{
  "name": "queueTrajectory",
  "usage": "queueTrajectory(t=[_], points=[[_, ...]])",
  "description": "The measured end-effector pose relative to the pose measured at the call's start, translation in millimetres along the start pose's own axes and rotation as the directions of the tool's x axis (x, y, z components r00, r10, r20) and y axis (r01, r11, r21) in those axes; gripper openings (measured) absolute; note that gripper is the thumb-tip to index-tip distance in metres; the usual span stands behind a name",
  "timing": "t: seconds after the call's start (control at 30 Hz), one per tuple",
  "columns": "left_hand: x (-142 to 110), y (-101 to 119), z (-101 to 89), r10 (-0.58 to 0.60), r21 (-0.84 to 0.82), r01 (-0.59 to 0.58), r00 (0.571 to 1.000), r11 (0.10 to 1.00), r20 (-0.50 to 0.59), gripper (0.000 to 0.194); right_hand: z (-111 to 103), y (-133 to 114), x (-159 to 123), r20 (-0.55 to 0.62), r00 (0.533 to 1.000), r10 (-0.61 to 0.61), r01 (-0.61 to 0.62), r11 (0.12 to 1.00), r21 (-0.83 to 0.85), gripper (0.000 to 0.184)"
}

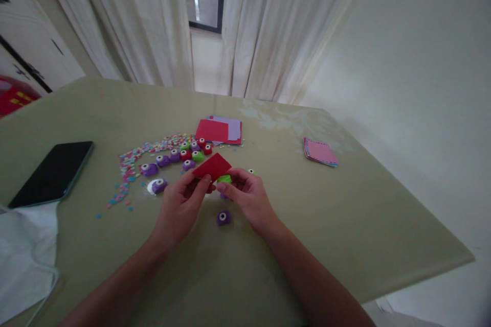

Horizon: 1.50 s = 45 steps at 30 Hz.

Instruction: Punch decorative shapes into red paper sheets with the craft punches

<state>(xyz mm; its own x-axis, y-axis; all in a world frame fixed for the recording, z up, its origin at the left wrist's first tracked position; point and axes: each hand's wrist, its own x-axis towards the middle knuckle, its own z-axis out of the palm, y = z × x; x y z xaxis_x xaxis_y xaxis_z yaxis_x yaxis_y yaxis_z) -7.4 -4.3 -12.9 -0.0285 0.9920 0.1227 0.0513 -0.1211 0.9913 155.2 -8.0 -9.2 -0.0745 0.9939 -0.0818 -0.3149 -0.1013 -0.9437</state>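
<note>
Above the table, my left hand (182, 207) pinches a small red paper card (213, 166) between thumb and fingers. My right hand (249, 196) grips a green craft punch (224, 179) at the card's right edge; whether the card sits inside its slot I cannot tell. Just below the hands stands a purple craft punch (223, 217) with a star shape on top. Another purple piece is partly hidden beneath my right fingers, and a green punch (251, 171) peeks out behind that hand. Several purple, red and green punches (175, 155) are grouped beyond my left hand.
Colourful paper confetti (143, 152) lies in a curved band behind the punches. Red and lilac paper sheets (213, 130) are stacked farther back. A pile of pink-topped cards (321, 153) lies at right. At left are a dark tablet (56, 171), white cloth (28, 255) and cable.
</note>
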Motion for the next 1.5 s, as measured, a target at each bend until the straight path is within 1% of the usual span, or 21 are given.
queueTrajectory(t=[0.07, 0.2, 0.27, 0.43, 0.53, 0.63, 0.73, 0.93, 1.07, 1.17, 1.27, 1.37, 1.5], points=[[-0.2, 0.1, 0.0, 0.002, 0.004, -0.002, 1.0, 1.0, 0.006, 0.031, 0.1, -0.2, -0.3, 0.0, 1.0, -0.002, 0.002, 1.0, -0.005, 0.04], [-0.7, -1.1, -0.2, 0.0, 0.018, -0.001, 1.0, 1.0, 0.028, 0.031, -2.1, 1.5, 0.2, -0.042, 0.999, -0.011, 0.011, 1.0, -0.007, 0.038], [-0.8, -1.9, -0.1, -0.002, 0.015, 0.002, 0.999, 1.0, 0.05, 0.031, -3.5, 3.4, 0.8, -0.057, 0.998, 0.005, -0.003, 0.999, 0.047, 0.039], [-0.7, -4.8, 1.7, -0.015, 0.001, 0.015, 0.996, 1.0, 0.087, 0.032, -2.7, 9.4, 1.2, -0.059, 0.993, 0.104, -0.089, 0.973, 0.211, 0.042], [-0.3, -6.2, 3.0, -0.031, -0.074, 0.037, 0.996, 0.997, 0.089, 0.036, -1.0, 11.7, 1.2, -0.071, 0.99, 0.125, -0.104, 0.963, 0.249, 0.044], [0.6, -6.8, 3.1, -0.054, -0.14, 0.066, 0.995, 0.988, 0.09, 0.044, -1.0, 12.9, 1.7, -0.089, 0.989, 0.121, -0.099, 0.969, 0.227, 0.043], [1.5, -7.2, 1.9, -0.058, -0.123, 0.071, 0.993, 0.99, 0.103, 0.045, -1.8, 13.9, 2.4, -0.114, 0.987, 0.115, -0.09, 0.974, 0.206, 0.042], [0.1, -9.2, 0.9, -0.02, -0.057, 0.028, 0.991, 0.998, 0.132, 0.041, -1.9, 15.7, 3.3, -0.126, 0.989, 0.073, -0.047, 0.978, 0.202, 0.045], [0.4, -12.4, 0.9, -0.038, -0.074, 0.051, 0.986, 0.996, 0.165, 0.042, -2.8, 12.9, 2.7, -0.138, 0.988, 0.069, -0.048, 0.988, 0.149, 0.045], [3.3, -12.7, -0.1, -0.07, -0.125, 0.093, 0.982, 0.988, 0.175, 0.053, -5.1, 7.0, 1.9, -0.1, 0.991, 0.093, -0.081, 0.99, 0.112, 0.043], [6.2, -9.2, -1.2, -0.102, -0.131, 0.125, 0.98, 0.983, 0.169, 0.062, -7.7, 1.0, 1.2, -0.04, 0.99, 0.132, -0.128, 0.988, 0.091, 0.04], [7.3, -5.6, -2.2, -0.075, -0.098, 0.094, 0.981, 0.991, 0.176, 0.053, -9.0, -1.4, 1.2, -0.022, 0.989, 0.149, -0.147, 0.986, 0.073, 0.04], [7.7, -6.6, -4.8, 0.002, -0.022, 0.002, 0.984, 1.0, 0.178, 0.034, -9.5, 0.7, 1.9, -0.008, 0.988, 0.152, -0.152, 0.987, 0.056, 0.041]])
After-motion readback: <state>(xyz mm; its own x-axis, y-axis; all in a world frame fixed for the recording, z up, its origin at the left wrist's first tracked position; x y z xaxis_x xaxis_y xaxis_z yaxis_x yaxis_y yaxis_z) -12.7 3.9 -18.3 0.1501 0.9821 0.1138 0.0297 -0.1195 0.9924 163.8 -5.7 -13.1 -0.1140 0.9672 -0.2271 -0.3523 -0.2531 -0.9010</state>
